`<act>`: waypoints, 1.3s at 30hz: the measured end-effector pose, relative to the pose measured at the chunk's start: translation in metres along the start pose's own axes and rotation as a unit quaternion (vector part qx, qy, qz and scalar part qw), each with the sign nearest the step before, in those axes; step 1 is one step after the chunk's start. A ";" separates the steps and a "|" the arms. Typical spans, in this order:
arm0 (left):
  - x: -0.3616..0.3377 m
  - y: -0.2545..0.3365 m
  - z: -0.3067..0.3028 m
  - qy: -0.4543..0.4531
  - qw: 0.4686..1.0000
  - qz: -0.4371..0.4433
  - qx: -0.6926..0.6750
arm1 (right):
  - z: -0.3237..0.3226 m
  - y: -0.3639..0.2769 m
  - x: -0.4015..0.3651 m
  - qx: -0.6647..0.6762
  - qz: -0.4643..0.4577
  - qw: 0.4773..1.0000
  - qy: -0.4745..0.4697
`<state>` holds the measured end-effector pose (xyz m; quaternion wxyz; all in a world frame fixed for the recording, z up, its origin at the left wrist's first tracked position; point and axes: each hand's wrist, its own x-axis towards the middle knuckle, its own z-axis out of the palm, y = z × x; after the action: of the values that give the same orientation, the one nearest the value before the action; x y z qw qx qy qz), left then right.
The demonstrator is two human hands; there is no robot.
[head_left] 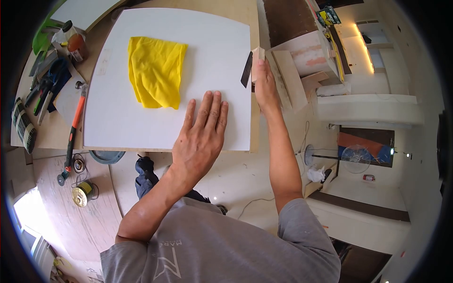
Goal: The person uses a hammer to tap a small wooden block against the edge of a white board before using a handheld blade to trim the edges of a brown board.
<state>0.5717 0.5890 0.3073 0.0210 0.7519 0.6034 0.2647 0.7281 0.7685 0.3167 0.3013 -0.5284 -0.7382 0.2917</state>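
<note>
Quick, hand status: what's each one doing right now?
Left hand: open, pressed flat on the white board.
Right hand: closed on a wooden block at the board's right edge.

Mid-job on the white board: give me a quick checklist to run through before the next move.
1. Left hand pressed flat on the white board: ok.
2. Right hand gripping the wooden block at the board's right edge: ok.
3. Dark blade seated squarely against that edge: cannot tell.
4. Yellow cloth lying apart from both hands: ok.
5. Hammer wholly on the bench: not ok, its handle seems to overhang the near edge.
</note>
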 end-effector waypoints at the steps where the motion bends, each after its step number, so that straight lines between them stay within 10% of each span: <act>1: 0.000 0.000 0.000 0.000 1.000 0.001 0.000 | 0.001 -0.002 -0.001 -0.001 0.011 1.000 0.002; 39: -0.001 0.003 0.006 0.002 1.000 -0.010 0.027 | 0.000 -0.013 -0.051 -0.016 -0.021 1.000 0.001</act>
<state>0.5762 0.5888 0.3026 0.0020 0.7457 0.6178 0.2494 0.7332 0.7165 0.3199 0.2997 -0.5180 -0.7533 0.2729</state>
